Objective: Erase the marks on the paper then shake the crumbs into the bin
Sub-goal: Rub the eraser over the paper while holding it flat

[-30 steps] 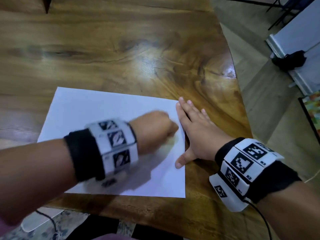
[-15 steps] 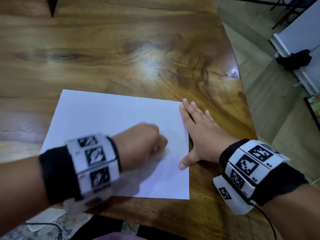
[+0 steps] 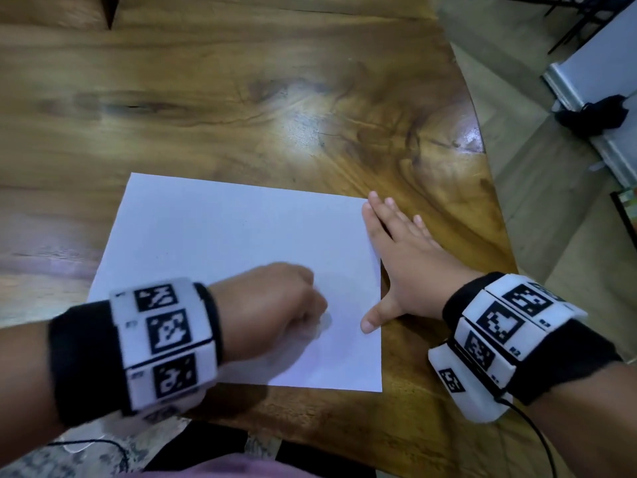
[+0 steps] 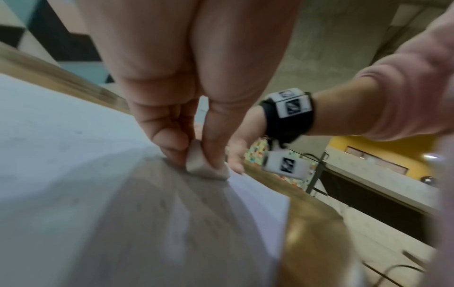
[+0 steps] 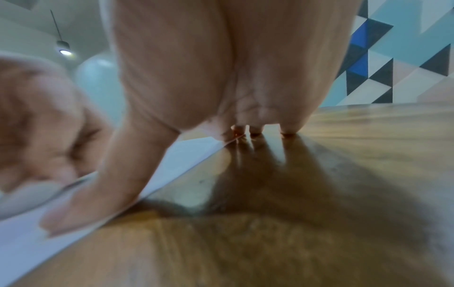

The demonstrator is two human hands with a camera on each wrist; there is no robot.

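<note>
Your sheet of paper [image 3: 220, 243]: white, rectangular, flat on the wooden table, faint grey specks on its surface. Your eraser [image 4: 199, 165]: small, pale grey-white block, pressed edge-down on the sheet near its right edge

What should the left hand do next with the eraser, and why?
Probably another short rubbing stroke in place. The left hand pinches the eraser down on the paper near its right edge, and the right hand lies flat across that edge, bracing it. Faint specks show on the sheet; no bin is in view, so shaking looks premature.
</note>
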